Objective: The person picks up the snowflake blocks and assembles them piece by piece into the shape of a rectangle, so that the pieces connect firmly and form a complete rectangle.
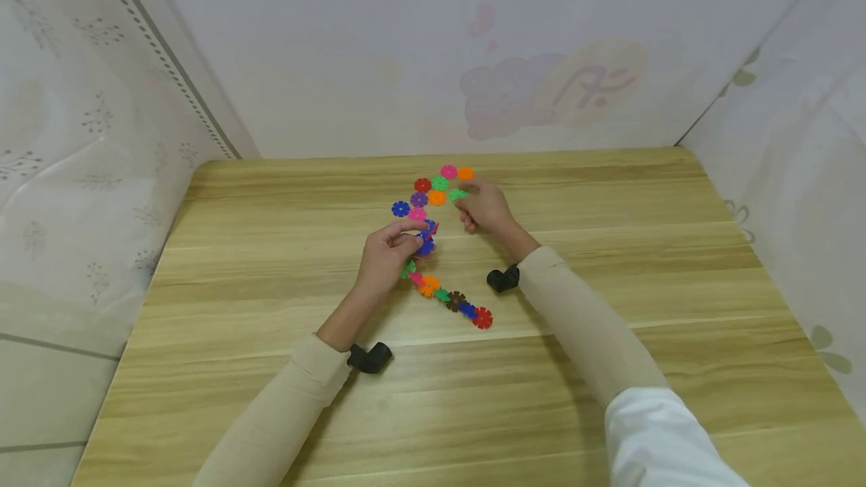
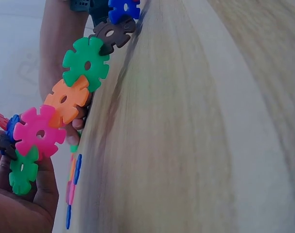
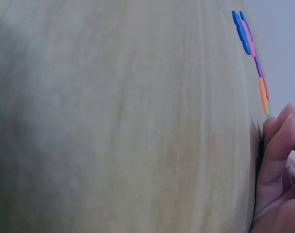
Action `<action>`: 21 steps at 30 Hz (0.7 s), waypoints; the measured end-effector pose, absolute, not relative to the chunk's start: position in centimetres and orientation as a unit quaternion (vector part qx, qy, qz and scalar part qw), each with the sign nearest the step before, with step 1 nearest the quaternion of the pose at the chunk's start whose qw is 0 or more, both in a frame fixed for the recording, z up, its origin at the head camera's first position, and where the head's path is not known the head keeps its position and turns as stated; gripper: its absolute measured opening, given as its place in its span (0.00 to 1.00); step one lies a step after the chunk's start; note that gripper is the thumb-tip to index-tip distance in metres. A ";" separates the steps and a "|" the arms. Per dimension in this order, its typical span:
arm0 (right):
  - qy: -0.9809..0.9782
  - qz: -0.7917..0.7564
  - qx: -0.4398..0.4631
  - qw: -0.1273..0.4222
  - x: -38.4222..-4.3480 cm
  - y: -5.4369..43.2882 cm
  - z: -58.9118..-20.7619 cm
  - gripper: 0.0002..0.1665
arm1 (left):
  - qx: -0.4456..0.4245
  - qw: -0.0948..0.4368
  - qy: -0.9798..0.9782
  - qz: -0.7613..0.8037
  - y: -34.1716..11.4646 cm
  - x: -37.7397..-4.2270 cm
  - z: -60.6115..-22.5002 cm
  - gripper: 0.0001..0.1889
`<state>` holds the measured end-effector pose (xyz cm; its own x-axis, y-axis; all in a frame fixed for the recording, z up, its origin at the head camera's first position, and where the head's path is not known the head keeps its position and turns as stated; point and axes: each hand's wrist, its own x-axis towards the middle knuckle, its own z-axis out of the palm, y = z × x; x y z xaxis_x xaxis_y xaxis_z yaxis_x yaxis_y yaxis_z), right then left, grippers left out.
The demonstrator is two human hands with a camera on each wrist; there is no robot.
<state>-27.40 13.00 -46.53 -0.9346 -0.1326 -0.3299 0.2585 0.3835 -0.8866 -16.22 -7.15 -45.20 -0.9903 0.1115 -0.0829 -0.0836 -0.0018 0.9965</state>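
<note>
My left hand (image 1: pixel 387 252) pinches a chain of interlocked plastic snowflake discs (image 1: pixel 428 286) by its blue discs (image 1: pixel 426 245). From the fingers the chain runs toward the front right and ends in a red disc (image 1: pixel 482 318). In the left wrist view, a pink disc (image 2: pixel 39 132), an orange disc (image 2: pixel 67 100) and a dark brown disc (image 2: pixel 113 35) are slotted edge to edge. Farther back, my right hand (image 1: pixel 487 205) has thumb and index finger around a green disc (image 1: pixel 457 194) lying on the table.
Several loose discs lie at the back of the wooden table (image 1: pixel 609 246), among them a red disc (image 1: pixel 422 185), a purple disc (image 1: pixel 419 200) and a blue disc (image 1: pixel 401 209). A wall with printed drawings (image 1: pixel 352 58) stands behind the table. Each wrist carries a black mount (image 1: pixel 370 358).
</note>
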 end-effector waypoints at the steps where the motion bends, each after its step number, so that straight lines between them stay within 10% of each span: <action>1: 0.810 -0.556 0.042 0.179 -27.4 13.1 -46.5 0.25 | 0.009 0.068 0.704 0.707 -7.1 -16.2 -45.2 0.12; 9: 0.805 -0.560 0.039 0.192 -27.4 13.5 -46.4 0.09 | -0.015 0.058 0.699 0.713 -6.9 -16.4 -45.2 0.08; 21: 0.808 -0.552 -0.016 0.203 -25.7 13.9 -45.5 0.16 | -0.025 0.070 0.668 0.740 -7.0 -16.5 -45.1 0.11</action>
<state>-25.65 13.87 -45.55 -0.9168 -0.2501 -0.3113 0.1990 0.3897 -0.8992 -16.47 -6.97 -45.12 -0.9889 0.0702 -0.1308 -0.1373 -0.0978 0.9857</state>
